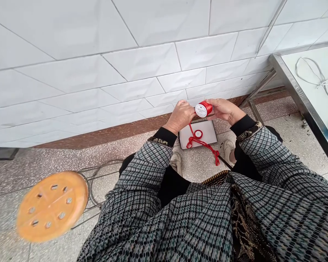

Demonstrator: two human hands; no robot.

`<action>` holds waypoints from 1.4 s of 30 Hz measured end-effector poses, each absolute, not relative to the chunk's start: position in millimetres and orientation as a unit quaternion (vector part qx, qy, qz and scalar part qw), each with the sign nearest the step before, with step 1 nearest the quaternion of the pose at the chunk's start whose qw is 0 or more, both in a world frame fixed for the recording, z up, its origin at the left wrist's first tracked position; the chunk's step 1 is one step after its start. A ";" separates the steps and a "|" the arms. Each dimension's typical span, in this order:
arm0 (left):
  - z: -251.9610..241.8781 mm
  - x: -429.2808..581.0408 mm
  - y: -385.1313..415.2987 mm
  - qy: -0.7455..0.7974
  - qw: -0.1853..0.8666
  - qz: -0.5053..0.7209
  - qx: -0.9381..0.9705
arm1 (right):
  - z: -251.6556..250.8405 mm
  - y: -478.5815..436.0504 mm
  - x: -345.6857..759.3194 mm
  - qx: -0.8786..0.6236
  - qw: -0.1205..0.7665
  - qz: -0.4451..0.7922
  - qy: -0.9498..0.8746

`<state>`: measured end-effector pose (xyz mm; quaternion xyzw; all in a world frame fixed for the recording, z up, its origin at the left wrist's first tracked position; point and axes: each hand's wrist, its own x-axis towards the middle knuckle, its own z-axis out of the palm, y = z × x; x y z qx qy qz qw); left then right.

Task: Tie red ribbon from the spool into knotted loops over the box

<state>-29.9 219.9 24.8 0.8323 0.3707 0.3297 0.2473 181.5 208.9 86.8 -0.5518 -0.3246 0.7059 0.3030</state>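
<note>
A spool of red ribbon (207, 106) with a white printed end is held up in front of the wall. My right hand (224, 109) grips its far side with thumb and fingers. Close against the spool's white end, my left hand (182, 115) is closed, pinching the red ribbon (190, 128), which hangs down below it. Underneath, a white dark-edged tray (211, 131) lies on the floor. On it rests a smaller ribbon roll (198, 134), and loose loops of red ribbon (205, 144) trail over its front edge.
An orange stool (51, 205) with metal legs stands at left. At right is a metal-framed table (295, 87) with a thin cable (314, 78) on top. White tiles (142, 87) line the wall ahead. My shoes (229, 151) flank the tray.
</note>
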 end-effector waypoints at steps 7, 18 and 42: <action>36.1 -38.6 213.9 0.353 0.295 0.395 0.795 | 85.8 205.8 187.6 -0.496 0.248 0.734 -0.393; 31.2 -55.3 219.4 0.388 0.077 0.286 0.873 | 87.8 203.9 188.9 -0.512 0.163 0.680 -0.499; 23.6 -36.4 202.0 0.354 0.645 0.429 0.524 | 80.4 212.8 192.8 -0.538 0.000 0.464 -0.703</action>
